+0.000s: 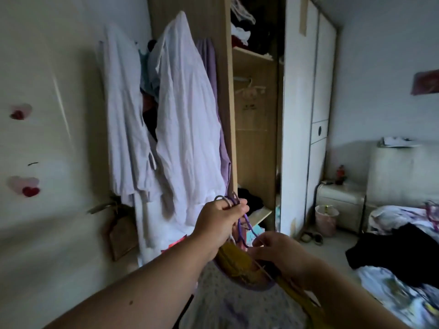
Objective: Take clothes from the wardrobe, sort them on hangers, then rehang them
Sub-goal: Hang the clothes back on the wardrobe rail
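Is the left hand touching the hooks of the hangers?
Touching. The head view shows the left hand gripping the bunched hanger hooks, whose tops stick out above its fist.

The open wardrobe (256, 138) stands far in the middle. A hanger (249, 90) is on its rail, and clothes are piled on the shelf (251, 55) above. Left of the opening, garments (187, 119) hang in front of its side. In the near middle, the left hand (218, 224) holds hanger hooks (228, 200), and the right hand (280, 252) is just right of it and lower. The bed (392, 281) lies at the near right. Farther on the right, a bin (326, 219) stands just in front of the bedside cabinet (339, 200).
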{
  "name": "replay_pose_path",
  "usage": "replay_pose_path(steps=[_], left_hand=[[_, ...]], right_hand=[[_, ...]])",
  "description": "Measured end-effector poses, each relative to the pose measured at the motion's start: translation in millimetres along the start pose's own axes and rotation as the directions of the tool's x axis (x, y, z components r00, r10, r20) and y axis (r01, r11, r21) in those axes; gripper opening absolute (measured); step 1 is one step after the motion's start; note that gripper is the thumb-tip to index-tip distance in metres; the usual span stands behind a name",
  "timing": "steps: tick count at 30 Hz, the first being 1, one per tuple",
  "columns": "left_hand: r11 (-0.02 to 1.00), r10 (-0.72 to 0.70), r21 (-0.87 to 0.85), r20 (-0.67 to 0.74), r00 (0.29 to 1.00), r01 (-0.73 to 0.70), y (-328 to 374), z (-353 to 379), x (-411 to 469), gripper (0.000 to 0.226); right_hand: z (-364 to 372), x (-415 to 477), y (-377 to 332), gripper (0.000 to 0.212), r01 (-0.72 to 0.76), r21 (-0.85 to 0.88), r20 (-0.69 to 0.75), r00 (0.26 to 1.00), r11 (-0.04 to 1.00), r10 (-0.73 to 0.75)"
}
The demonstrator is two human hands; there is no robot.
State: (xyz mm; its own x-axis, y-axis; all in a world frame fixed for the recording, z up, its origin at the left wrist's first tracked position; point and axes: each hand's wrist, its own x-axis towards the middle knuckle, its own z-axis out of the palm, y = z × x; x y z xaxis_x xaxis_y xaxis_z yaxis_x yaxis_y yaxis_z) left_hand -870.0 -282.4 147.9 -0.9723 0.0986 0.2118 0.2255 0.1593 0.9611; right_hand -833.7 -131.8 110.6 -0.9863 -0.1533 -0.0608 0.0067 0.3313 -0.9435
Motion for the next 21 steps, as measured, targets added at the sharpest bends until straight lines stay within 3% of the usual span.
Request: replay_pose_path(steps=[3, 8, 11, 15, 21], left_hand=[[0.999, 0.004, -0.032, 0.016, 1.000, -0.003, -9.2, 16.3, 49.1, 0.030], [0.992, -0.002, -0.129, 0.048, 0.999, 0.008, -28.6, 56.3, 149.8, 0.010], [0.988, 0.000, -0.154, 0.144, 0.990, 0.022, -34.4, 77.6, 210.3, 0.005], [0.987, 0.042, -0.159, 0.211, 0.977, -0.008, -29.3, 103.1, 285.7, 0.006], [0.966, 0.136, -0.253, 0.331, 0.934, -0.051, -8.8, 135.2, 373.1, 0.013]], right_hand=[[-18.6, 41.1, 3.1, 0.023, -0.046, -0.057, -0.090, 0.995, 0.997, 0.040], [-62.4, 123.3, 12.9, 0.018, -0.070, -0.030, -0.147, 0.987, 0.997, 0.065], [-95.3, 171.3, 15.7, 0.016, -0.109, -0.023, -0.152, 0.983, 0.994, 0.104], [-146.1, 229.4, 7.4, 0.015, -0.145, -0.094, -0.190, 0.974, 0.985, 0.125], [-204.4, 292.6, -9.6, 0.023, -0.130, 0.004, -0.226, 0.966, 0.991, 0.128]])
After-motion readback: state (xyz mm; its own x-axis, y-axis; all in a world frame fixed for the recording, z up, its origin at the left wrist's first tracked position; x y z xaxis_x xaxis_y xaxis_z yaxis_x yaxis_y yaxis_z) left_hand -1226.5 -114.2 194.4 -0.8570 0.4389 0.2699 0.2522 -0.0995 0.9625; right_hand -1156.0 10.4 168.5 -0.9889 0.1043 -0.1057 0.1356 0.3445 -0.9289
